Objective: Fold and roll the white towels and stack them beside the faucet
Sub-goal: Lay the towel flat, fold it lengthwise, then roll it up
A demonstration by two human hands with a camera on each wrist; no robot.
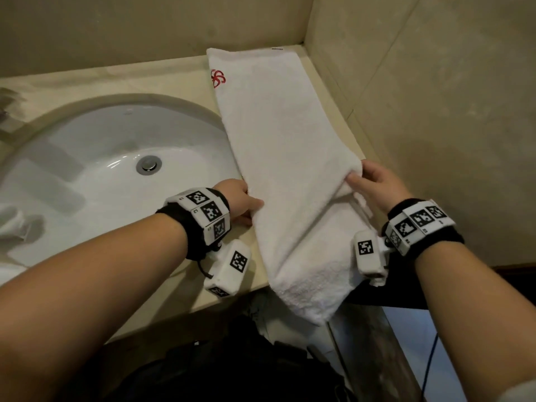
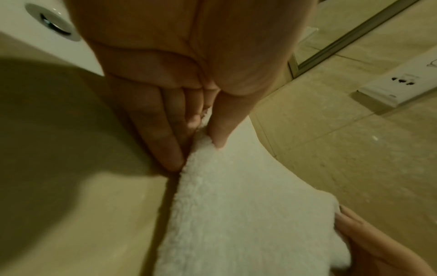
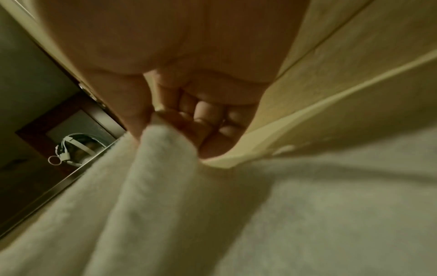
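Observation:
A long white towel (image 1: 278,134) with a red flower logo lies folded lengthwise on the counter to the right of the sink. It reaches from the back wall to the front edge, and its near end hangs over that edge. My left hand (image 1: 253,208) pinches the towel's left edge; in the left wrist view the thumb (image 2: 221,130) lies on top of the towel (image 2: 236,205) and the fingers (image 2: 165,145) go under it. My right hand (image 1: 359,175) grips the right edge and lifts a fold; in the right wrist view thumb and fingers of this hand (image 3: 165,121) hold a ridge of the towel (image 3: 160,168).
The white sink basin (image 1: 87,158) with its metal drain (image 1: 148,164) lies to the left. Another white cloth (image 1: 11,221) shows at the far left edge. A tiled wall (image 1: 435,111) runs close along the towel's right side. A wall socket (image 2: 402,82) is on it.

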